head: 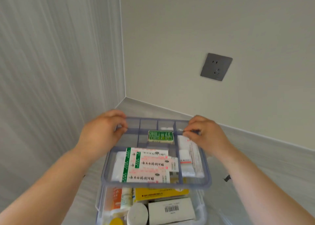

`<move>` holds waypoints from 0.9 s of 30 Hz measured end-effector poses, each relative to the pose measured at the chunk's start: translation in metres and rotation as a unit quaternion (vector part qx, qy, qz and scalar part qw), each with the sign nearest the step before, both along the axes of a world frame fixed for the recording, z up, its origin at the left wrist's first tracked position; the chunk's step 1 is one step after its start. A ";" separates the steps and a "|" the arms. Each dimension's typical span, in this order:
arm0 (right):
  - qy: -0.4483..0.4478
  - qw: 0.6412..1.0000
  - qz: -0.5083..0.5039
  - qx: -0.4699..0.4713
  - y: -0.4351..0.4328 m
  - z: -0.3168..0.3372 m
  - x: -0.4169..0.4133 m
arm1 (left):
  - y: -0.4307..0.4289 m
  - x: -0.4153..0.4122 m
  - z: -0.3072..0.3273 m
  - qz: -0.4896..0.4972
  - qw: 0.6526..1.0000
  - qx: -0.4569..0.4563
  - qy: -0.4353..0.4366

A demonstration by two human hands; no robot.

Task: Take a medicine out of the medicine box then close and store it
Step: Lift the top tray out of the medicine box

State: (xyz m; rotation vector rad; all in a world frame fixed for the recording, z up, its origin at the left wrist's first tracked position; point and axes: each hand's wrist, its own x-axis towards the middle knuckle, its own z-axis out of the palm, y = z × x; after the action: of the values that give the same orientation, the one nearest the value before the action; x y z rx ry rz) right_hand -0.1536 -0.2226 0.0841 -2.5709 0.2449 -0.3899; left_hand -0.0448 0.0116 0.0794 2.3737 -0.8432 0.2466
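A clear bluish inner tray [207, 177] with dividers is held above the open medicine box [99, 206]. My left hand [102, 131] grips the tray's far left edge and my right hand [206, 134] pinches its far right edge. In the tray lie white and green plaster packets [146, 165], a small green box [160, 136] and white sachets [189, 149]. Below, the box holds a yellow carton [162, 193], a white carton with a barcode [171, 209], an orange pack [114, 199], a gauze roll [137, 214] and small bottles.
The box stands on a pale grey counter [264, 165] in a corner. A striped wall panel [51, 71] rises on the left and a plain wall with a grey socket [216, 66] on the right. A clear lid [226, 206] lies at the box's right.
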 end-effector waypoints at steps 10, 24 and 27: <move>-0.013 0.998 -0.062 -0.015 -0.063 -0.021 0.095 | -0.082 0.106 -0.015 -0.047 0.995 0.048 -0.072; 0.200 0.976 -0.078 -0.016 -0.087 -0.130 0.139 | -0.118 0.141 -0.135 -0.032 0.979 0.194 0.051; 0.193 0.977 -0.092 -0.004 -0.090 -0.143 0.139 | -0.122 0.142 -0.140 -0.033 0.980 0.192 0.033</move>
State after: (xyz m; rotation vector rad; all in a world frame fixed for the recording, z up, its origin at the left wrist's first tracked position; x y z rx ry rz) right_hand -0.0150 -0.3127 -0.0586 -2.6212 0.6234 0.0502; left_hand 0.0969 -0.1102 -0.0605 2.6849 -1.0091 -0.0276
